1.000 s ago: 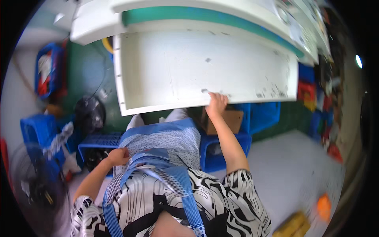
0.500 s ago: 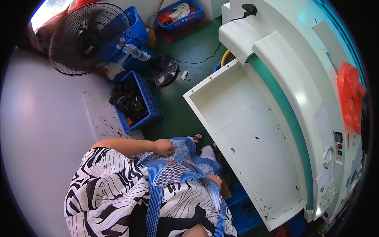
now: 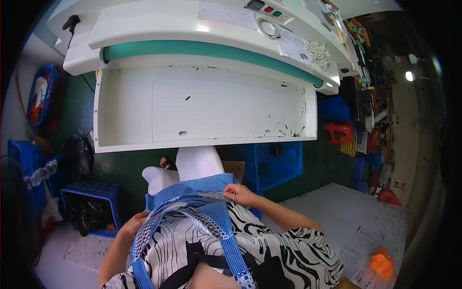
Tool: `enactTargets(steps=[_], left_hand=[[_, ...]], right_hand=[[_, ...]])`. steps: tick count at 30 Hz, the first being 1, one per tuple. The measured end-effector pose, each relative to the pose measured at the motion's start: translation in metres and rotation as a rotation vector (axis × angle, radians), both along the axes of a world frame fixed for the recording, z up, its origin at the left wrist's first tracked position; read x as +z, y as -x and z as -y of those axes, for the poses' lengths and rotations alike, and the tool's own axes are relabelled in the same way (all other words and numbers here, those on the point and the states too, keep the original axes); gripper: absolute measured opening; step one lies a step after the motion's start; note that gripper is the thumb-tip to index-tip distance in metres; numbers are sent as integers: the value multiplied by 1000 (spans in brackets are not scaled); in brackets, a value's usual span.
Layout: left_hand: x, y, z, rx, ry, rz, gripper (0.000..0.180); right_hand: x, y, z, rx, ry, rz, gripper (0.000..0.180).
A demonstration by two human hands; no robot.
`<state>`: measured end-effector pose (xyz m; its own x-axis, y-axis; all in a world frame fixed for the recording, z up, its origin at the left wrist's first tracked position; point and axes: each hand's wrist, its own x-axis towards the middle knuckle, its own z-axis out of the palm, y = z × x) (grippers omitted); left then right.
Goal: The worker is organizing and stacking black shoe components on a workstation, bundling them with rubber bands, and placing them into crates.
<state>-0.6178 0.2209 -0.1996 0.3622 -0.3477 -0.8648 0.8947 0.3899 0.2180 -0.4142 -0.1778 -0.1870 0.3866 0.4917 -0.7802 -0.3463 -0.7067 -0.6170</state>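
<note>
I wear a blue checked and patterned apron (image 3: 217, 216) over a black-and-white top, its upper part bunched in folds across my waist. My right hand (image 3: 242, 195) is closed in a pinch on the apron's edge at the right of my waist. At the left side of the apron rests my left hand (image 3: 134, 224), its fingertips hidden by the cloth, so its grip does not show. Just ahead of my knees is the white tray (image 3: 125, 113) of a large white machine (image 3: 159, 21), with a green roller (image 3: 192, 49) along its back. Small dark scraps lie in the tray.
On the left stand a blue crate (image 3: 91, 188) of dark items and another blue crate (image 3: 44, 96). A blue bin (image 3: 276, 168) sits under the tray's right end. Behind me on the right is a grey table (image 3: 332, 216) with an orange bag (image 3: 382, 263). A red stool (image 3: 339, 131) stands farther right.
My view and body have turned to the right, bringing the machine straight ahead. My left hand has gone from the front of the apron to its left side; my right hand now pinches its edge.
</note>
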Motion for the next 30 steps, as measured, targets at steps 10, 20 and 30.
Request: enactTargets(steps=[10,20,30], left_hand=[[-53,-28,27,-8,-77,-125,33],[-33,-262,169,-1117,-920,1119,34],[-92,-342,223,-1352,-720,1206,43]], right_hand=[[-29,-24,72,-62,173,155,19],[-43,-168,132,419,-58,706,8],[-171,-250,131,424,121,1257,19]])
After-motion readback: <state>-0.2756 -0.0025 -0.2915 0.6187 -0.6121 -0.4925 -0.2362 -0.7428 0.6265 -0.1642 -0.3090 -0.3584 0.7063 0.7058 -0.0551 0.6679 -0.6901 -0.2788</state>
